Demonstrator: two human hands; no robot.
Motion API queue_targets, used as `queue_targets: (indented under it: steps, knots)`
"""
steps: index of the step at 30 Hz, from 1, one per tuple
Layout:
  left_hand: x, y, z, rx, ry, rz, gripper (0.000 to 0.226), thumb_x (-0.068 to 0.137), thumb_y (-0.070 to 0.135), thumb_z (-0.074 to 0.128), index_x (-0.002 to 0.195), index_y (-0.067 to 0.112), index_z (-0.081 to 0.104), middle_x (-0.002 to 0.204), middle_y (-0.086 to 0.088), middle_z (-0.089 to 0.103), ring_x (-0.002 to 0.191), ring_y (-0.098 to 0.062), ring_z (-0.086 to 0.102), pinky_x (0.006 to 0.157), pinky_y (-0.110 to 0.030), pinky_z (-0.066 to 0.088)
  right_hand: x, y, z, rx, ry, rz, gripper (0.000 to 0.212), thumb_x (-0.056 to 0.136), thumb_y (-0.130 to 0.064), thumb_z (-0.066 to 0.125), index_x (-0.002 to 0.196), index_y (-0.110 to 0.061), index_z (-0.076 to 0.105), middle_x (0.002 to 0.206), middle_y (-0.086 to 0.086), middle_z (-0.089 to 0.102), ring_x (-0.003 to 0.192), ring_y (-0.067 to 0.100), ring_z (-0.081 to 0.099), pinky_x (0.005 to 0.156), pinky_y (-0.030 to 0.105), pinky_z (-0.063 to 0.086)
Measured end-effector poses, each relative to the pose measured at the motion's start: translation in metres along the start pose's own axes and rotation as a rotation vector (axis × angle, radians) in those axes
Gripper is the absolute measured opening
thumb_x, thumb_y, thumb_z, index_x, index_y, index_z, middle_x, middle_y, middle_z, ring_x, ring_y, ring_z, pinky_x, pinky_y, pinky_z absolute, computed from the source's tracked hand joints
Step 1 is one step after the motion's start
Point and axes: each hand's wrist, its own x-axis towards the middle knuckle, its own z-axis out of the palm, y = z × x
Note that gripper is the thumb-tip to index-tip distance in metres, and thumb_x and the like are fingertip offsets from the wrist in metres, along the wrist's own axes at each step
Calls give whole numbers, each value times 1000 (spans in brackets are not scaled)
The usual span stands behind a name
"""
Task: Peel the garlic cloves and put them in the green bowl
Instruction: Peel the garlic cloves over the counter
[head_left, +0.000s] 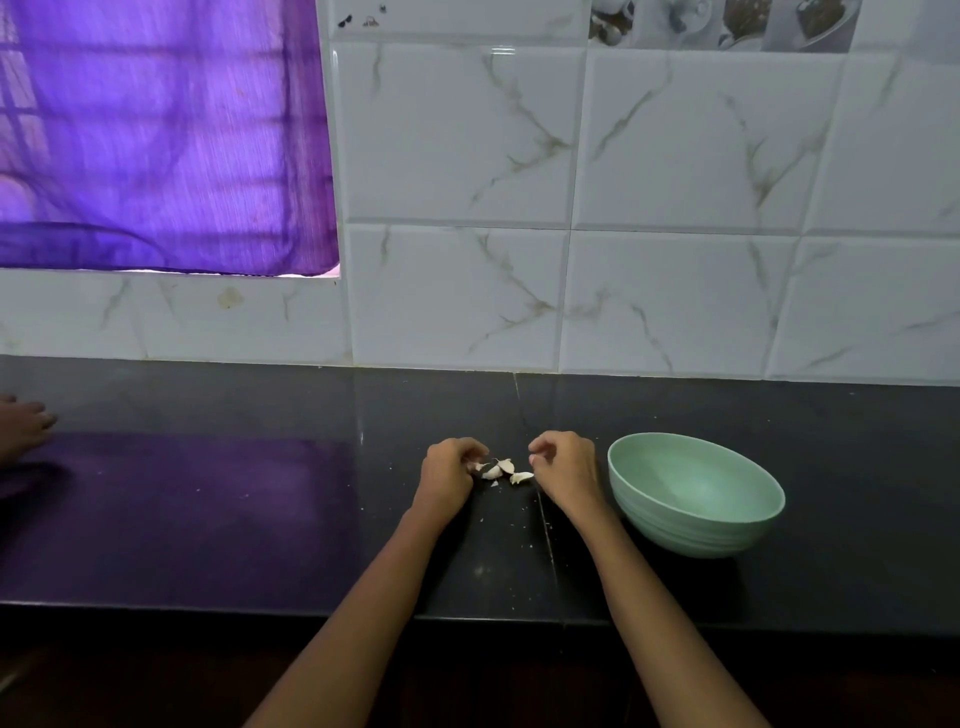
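A few garlic cloves (502, 471) lie in a small cluster on the dark bench (260, 519), approx. centre, between the person's two hands. They're off-white w/ papery skin, pale and a bit ragged; three or so can be made out, though the exact no. is hard to tell at this size. Tiny white flecks of skin are scattered on the bench around and in front of them. The rightmost clove lies w/ its long axis roughly left-right, pointed tip toward the right hand; the others sit tilted, tips up-left, touching or nearly touching each other.

Left hand (449, 475) rests on the bench just left of the cloves, fingers curled inward, fingertips at the nearest clove; whether it actually pinches one can't be told. Right hand (563, 467) sits just right of the cluster, fingers also curled in, thumb and forefinger close together near the cloves; can't tell if it's holding anything. Both forearms reach in from the near edge, angled toward each other.

The green bowl (696, 493) stands upright on the bench just right of the right hand, pale mint, ribbed outside, nothing visible inside.

Far left, another hand (23, 423) rests at the frame edge. Behind: white marbled wall tiles (571, 156) and a purple curtain (156, 130).
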Motion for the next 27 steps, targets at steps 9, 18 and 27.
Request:
queue_targets:
  steps: [9, 18, 27]
  knots:
    - [3, -3, 0, -116, 97, -23, 29, 89, -9, 45, 95, -1, 72, 101, -14, 70, 95, -22, 62, 69, -10, 37, 4, 2, 4, -114, -185, 14, 20, 83, 2, 54, 92, -4, 71, 99, 16, 69, 96, 29, 62, 79, 27, 45]
    - [-2, 0, 3, -6, -140, 63, 21, 89, 13, 58, 107, 13, 69, 107, -3, 69, 99, -16, 62, 92, -30, 46, 5, 1, 8, 8, -28, 0, 17, 89, -3, 45, 86, -4, 62, 85, 21, 66, 83, 35, 61, 72, 37, 45]
    - [4, -1, 4, -21, -80, 128, 18, 92, 5, 49, 96, 10, 66, 89, -2, 69, 77, -11, 60, 71, -20, 47, 2, 2, 5, 19, -48, 21, 13, 78, -5, 65, 77, -17, 71, 78, 4, 68, 77, 22, 64, 71, 31, 51]
